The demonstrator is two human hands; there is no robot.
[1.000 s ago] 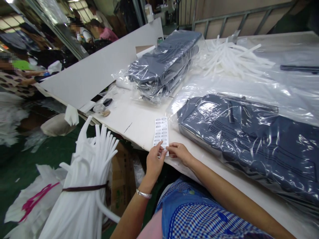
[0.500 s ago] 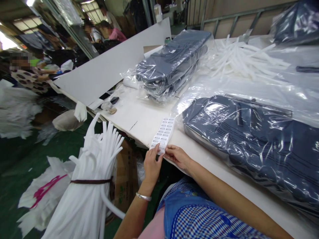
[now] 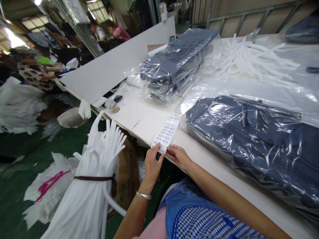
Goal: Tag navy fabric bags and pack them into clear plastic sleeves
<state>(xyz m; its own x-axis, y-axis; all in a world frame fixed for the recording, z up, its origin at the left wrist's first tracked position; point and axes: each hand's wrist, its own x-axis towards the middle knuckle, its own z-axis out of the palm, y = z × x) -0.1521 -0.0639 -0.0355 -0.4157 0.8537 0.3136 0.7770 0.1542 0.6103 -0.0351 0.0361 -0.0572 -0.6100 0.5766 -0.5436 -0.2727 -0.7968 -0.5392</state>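
A white sheet of barcode stickers (image 3: 167, 132) lies over the near edge of the white table (image 3: 134, 114). My left hand (image 3: 152, 163) pinches the sheet's near end between thumb and fingers. At its near right corner, the fingertips of my right hand (image 3: 179, 156) are closed together; what exactly sits between them is too small to make out. Right of the sheet, a dark blue-grey garment in a clear plastic bag (image 3: 251, 139) lies flat on the table.
Bagged dark garments (image 3: 179, 54) are stacked farther back. White foam strips (image 3: 249, 59) lie behind the near bag. A tied bundle of white foam tubes (image 3: 92, 186) stands at my left beside a cardboard box (image 3: 127, 179). A white board (image 3: 119, 61) edges the table; people sit beyond.
The view has turned slightly left, so the surroundings sit a little farther right. Both hands stay at the near end of the sticker sheet with hardly any movement.
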